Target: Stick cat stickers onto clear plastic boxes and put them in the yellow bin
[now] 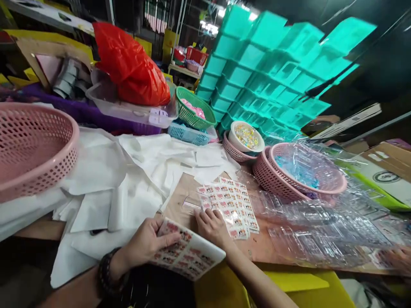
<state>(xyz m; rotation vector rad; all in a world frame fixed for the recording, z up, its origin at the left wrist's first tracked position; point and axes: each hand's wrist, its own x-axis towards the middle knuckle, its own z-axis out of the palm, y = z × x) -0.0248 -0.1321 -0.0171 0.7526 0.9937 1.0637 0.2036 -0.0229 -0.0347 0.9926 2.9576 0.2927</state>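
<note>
My left hand [149, 241], with a dark beaded bracelet at the wrist, grips a stack of sticker sheets [189, 252] by its left end, thumb on top. The stack is tilted over the table's front edge. Beyond it, my right hand [212, 226] rests on the brown tabletop, its fingers bent beside the left edge of flat sticker sheets [224, 205]. Whether those fingertips hold anything is too unclear to tell. A small clear plastic piece [192, 204] lies just past the fingertips.
White backing papers [135, 179] cover the left of the table, near a pink basket [64, 158]. Clear plastic trays [314, 231] and pink baskets [272, 184] stand right. Behind are teal bins [257, 72] and a red bag [131, 68]. Another person's hand [398, 259] shows far right.
</note>
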